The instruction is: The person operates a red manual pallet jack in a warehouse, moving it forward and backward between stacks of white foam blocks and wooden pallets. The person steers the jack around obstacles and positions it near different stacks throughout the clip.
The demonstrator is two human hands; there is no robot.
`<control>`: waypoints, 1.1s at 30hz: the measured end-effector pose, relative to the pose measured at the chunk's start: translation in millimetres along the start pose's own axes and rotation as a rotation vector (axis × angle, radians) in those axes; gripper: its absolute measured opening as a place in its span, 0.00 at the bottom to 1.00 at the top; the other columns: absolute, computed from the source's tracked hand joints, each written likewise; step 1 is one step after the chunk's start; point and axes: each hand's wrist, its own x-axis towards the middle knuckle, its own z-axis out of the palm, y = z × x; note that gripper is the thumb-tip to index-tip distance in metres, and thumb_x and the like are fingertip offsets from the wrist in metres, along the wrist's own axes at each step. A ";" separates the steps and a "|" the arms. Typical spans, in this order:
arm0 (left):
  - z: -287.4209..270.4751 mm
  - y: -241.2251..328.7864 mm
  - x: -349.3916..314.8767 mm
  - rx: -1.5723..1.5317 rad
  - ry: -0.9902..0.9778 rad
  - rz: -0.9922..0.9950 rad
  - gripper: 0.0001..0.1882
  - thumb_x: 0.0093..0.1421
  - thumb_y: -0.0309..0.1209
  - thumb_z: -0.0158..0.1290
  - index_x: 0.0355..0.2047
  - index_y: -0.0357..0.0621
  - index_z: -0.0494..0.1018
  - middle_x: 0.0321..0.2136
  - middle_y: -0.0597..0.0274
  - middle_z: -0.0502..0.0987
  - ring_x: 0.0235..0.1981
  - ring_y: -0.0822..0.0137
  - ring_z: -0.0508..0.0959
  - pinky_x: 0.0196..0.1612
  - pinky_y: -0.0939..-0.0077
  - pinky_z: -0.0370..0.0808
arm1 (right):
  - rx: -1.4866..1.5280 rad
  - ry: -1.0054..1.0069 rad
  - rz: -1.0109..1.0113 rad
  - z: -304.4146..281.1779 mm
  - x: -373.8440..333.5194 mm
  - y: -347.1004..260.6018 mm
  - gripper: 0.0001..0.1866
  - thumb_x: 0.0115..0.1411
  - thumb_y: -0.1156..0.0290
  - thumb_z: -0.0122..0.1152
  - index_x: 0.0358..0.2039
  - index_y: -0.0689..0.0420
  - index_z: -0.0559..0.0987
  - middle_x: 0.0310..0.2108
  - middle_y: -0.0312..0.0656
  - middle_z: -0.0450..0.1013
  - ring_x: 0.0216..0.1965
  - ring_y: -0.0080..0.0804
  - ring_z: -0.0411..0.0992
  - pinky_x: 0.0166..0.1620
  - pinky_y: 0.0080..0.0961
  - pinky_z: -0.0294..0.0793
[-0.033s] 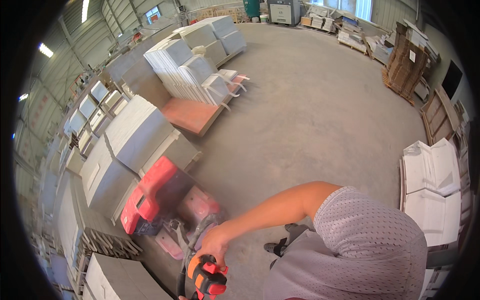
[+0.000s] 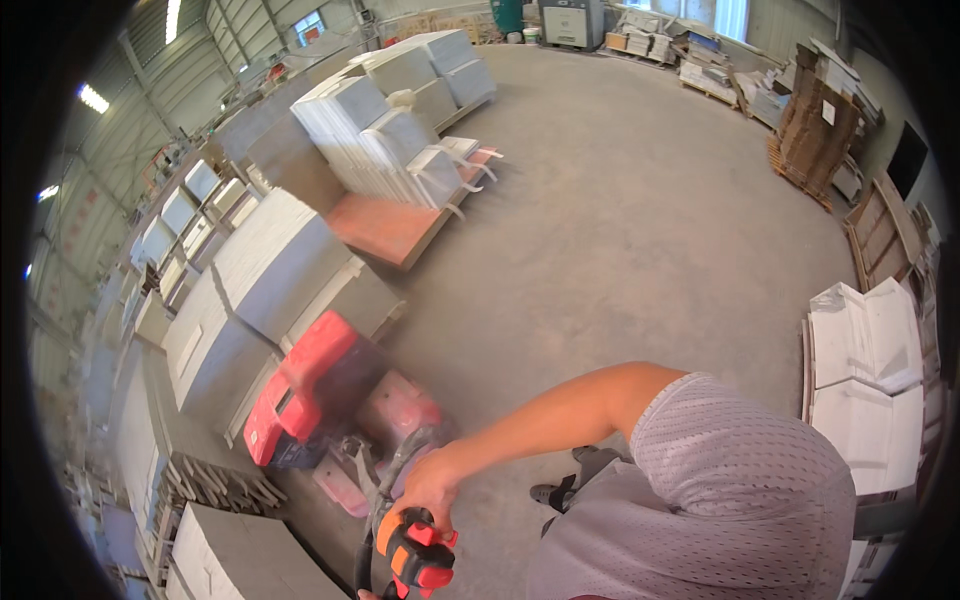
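My right arm, in a grey mesh short sleeve, reaches left across the picture. The right hand [image 2: 430, 484] is closed around the control handle [image 2: 405, 553] of a red pallet truck [image 2: 300, 385]. That handle head is orange and black with red buttons, and my thumb lies beside a red one. Below it, a sliver of skin shows at the lower edge, likely my left hand [image 2: 367, 595]; its fingers are hidden. The truck's red cover stands close against large grey-white stacked blocks [image 2: 265, 265]. Black cable and tiller parts run between cover and handle.
An orange-red platform [image 2: 385, 228] carries upright pale slabs [image 2: 350, 130]. Thin slabs [image 2: 215, 475] and a pale block [image 2: 250, 555] stand near left. White stacks [image 2: 865, 385] line the right side, with brown cardboard [image 2: 815, 130] farther back. A grey cabinet [image 2: 570, 22] stands at the far wall.
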 end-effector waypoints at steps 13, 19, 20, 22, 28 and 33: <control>42.4 -139.9 38.8 -0.214 0.169 -0.099 0.25 0.70 0.37 0.45 0.17 0.37 0.70 0.15 0.47 0.70 0.20 0.44 0.72 0.25 0.50 0.64 | 0.135 -0.091 0.030 4.6 128.9 -36.7 0.58 0.36 0.41 0.75 0.67 0.51 0.64 0.47 0.48 0.77 0.46 0.46 0.77 0.50 0.43 0.73; 57.4 -194.0 42.2 -0.210 0.155 -0.143 0.22 0.68 0.34 0.46 0.16 0.38 0.69 0.15 0.49 0.70 0.21 0.45 0.72 0.27 0.50 0.65 | -0.062 -0.055 0.037 24.7 190.9 -46.7 0.57 0.37 0.39 0.72 0.67 0.49 0.63 0.41 0.52 0.78 0.38 0.47 0.78 0.42 0.44 0.74; 59.8 -208.0 44.8 -0.215 0.168 -0.123 0.22 0.68 0.34 0.47 0.16 0.38 0.69 0.15 0.49 0.70 0.21 0.45 0.72 0.27 0.50 0.65 | -0.070 -0.056 0.055 28.2 205.3 -52.0 0.57 0.37 0.39 0.73 0.67 0.48 0.63 0.40 0.52 0.78 0.38 0.47 0.78 0.42 0.44 0.74; 64.2 -243.5 54.5 -0.202 0.200 -0.090 0.22 0.68 0.33 0.48 0.15 0.39 0.69 0.15 0.49 0.70 0.21 0.45 0.72 0.26 0.50 0.65 | -0.094 -0.071 0.104 33.5 240.2 -67.3 0.57 0.37 0.40 0.73 0.67 0.46 0.63 0.38 0.51 0.78 0.39 0.48 0.78 0.42 0.43 0.74; 66.1 -370.8 70.7 -0.249 0.242 -0.055 0.20 0.63 0.31 0.52 0.13 0.41 0.68 0.12 0.52 0.67 0.18 0.49 0.70 0.25 0.55 0.65 | -0.152 -0.054 0.141 57.1 350.3 -138.0 0.56 0.46 0.41 0.70 0.72 0.36 0.52 0.32 0.37 0.81 0.34 0.42 0.78 0.38 0.37 0.74; 56.7 -449.3 57.9 -0.242 0.268 -0.048 0.20 0.61 0.31 0.54 0.12 0.43 0.67 0.11 0.53 0.67 0.16 0.51 0.69 0.24 0.56 0.65 | -0.141 -0.098 0.164 86.4 407.6 -191.6 0.55 0.48 0.46 0.68 0.73 0.38 0.50 0.27 0.48 0.77 0.31 0.47 0.77 0.37 0.43 0.72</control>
